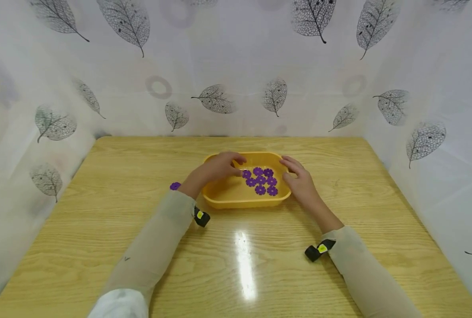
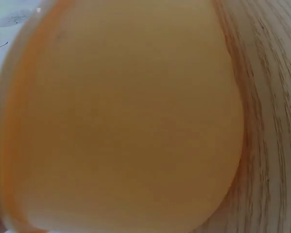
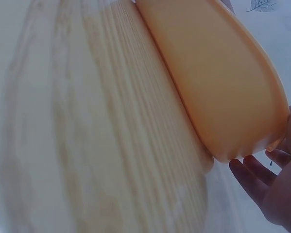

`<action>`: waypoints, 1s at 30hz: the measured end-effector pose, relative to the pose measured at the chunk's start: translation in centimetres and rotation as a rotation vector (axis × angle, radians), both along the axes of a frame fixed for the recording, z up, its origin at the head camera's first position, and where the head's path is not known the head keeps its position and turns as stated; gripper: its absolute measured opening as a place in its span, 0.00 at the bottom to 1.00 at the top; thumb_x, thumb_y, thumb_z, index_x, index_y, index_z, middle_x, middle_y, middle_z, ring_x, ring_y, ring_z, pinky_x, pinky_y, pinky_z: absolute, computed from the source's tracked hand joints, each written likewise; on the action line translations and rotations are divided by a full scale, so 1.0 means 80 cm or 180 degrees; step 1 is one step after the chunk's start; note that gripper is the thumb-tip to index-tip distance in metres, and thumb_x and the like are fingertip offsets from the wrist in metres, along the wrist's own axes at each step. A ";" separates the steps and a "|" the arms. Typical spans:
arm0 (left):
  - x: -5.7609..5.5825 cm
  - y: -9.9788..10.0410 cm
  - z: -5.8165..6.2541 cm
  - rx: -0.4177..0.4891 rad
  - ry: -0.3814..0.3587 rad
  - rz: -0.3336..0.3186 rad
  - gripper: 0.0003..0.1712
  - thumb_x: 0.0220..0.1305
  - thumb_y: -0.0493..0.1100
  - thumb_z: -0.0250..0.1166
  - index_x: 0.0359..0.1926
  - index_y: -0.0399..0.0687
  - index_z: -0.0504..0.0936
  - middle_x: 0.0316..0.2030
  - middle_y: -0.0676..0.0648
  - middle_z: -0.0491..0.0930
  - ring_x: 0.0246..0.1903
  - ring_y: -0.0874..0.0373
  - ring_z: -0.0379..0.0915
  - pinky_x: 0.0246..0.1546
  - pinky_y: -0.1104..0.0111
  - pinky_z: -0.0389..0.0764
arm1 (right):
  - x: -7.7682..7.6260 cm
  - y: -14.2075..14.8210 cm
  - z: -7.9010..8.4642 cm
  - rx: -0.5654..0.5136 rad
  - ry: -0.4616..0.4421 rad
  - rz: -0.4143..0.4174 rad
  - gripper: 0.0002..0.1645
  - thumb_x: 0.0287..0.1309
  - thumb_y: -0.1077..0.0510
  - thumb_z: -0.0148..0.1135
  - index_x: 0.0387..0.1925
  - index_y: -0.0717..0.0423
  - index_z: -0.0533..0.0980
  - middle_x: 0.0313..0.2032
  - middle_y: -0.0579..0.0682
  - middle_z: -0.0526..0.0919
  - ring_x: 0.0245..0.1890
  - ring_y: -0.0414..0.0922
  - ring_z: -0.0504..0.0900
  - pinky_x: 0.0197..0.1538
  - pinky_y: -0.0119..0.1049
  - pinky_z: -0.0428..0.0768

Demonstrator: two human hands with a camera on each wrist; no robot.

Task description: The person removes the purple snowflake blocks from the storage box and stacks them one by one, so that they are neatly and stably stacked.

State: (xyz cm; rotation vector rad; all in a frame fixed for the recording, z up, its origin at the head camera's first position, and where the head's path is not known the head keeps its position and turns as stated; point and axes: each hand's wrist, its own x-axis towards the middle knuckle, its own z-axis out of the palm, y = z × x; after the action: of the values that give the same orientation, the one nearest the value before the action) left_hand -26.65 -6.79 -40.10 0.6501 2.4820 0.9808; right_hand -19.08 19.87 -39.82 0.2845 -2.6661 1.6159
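Note:
A yellow plastic basin (image 1: 241, 204) sits on the table with several purple flower-shaped plastic discs (image 1: 261, 179) toward its right side. My left hand (image 1: 218, 168) reaches over its left rim, thumb and fingers spread apart beside the leftmost disc; whether a fingertip touches that disc cannot be told. At the right end, my right hand (image 1: 302, 185) holds the basin's rim. In the right wrist view its fingers (image 3: 252, 177) lie against the outer wall of the basin (image 3: 218, 82). The basin wall (image 2: 130, 116) fills most of the left wrist view, hiding the left hand's fingers.
Another purple disc (image 1: 175, 186) lies on the wooden table (image 1: 140, 159) to the left of the basin, partly behind the left forearm. White curtains (image 1: 236, 66) printed with dark leaves stand behind the table and along both sides. A black wrist camera (image 1: 202, 217) hangs below the left wrist.

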 end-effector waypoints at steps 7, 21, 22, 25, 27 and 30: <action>-0.001 0.009 -0.014 -0.0069 -0.0052 -0.0097 0.24 0.70 0.41 0.65 0.65 0.45 0.76 0.62 0.46 0.77 0.62 0.50 0.72 0.67 0.58 0.71 | 0.001 0.001 -0.001 -0.0019 0.0017 0.0029 0.26 0.70 0.67 0.51 0.67 0.71 0.68 0.73 0.61 0.64 0.73 0.59 0.63 0.74 0.52 0.63; -0.001 0.014 -0.020 -0.0304 0.0106 -0.0227 0.20 0.69 0.39 0.65 0.61 0.43 0.80 0.59 0.46 0.80 0.58 0.51 0.74 0.66 0.60 0.72 | -0.024 0.014 -0.042 -0.0071 0.0043 -0.0019 0.27 0.70 0.66 0.52 0.68 0.64 0.70 0.75 0.55 0.63 0.74 0.56 0.62 0.74 0.53 0.62; -0.001 0.015 -0.020 -0.0321 0.0110 -0.0225 0.21 0.69 0.39 0.65 0.61 0.43 0.79 0.59 0.45 0.79 0.58 0.51 0.74 0.66 0.60 0.72 | -0.025 0.015 -0.045 -0.0077 0.0045 -0.0023 0.27 0.70 0.66 0.52 0.68 0.63 0.70 0.75 0.53 0.64 0.74 0.55 0.62 0.75 0.52 0.62; 0.000 0.015 -0.019 -0.0361 0.0121 -0.0215 0.21 0.69 0.39 0.66 0.61 0.42 0.79 0.60 0.45 0.79 0.59 0.50 0.74 0.66 0.60 0.71 | -0.026 0.017 -0.049 -0.0083 0.0087 -0.0023 0.26 0.70 0.65 0.53 0.68 0.61 0.71 0.74 0.51 0.65 0.74 0.54 0.63 0.74 0.51 0.62; -0.001 0.015 -0.021 -0.0372 0.0132 -0.0210 0.22 0.69 0.40 0.66 0.62 0.42 0.79 0.60 0.45 0.79 0.59 0.51 0.74 0.67 0.60 0.71 | -0.019 0.013 -0.036 -0.0071 0.0068 -0.0011 0.26 0.70 0.65 0.52 0.68 0.63 0.71 0.74 0.53 0.65 0.74 0.55 0.63 0.74 0.52 0.62; -0.002 0.015 -0.024 -0.0370 0.0156 -0.0213 0.22 0.68 0.40 0.66 0.61 0.42 0.79 0.59 0.45 0.79 0.59 0.51 0.74 0.67 0.60 0.71 | -0.007 0.005 -0.015 -0.0017 0.0028 0.0010 0.26 0.70 0.65 0.51 0.68 0.67 0.70 0.74 0.57 0.64 0.73 0.58 0.63 0.74 0.53 0.63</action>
State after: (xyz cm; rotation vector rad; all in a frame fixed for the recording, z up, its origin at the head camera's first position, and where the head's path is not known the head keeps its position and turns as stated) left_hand -26.81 -5.56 -42.02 0.7224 2.5204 0.7984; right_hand -19.64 20.29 -40.98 0.2954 -2.6558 1.6185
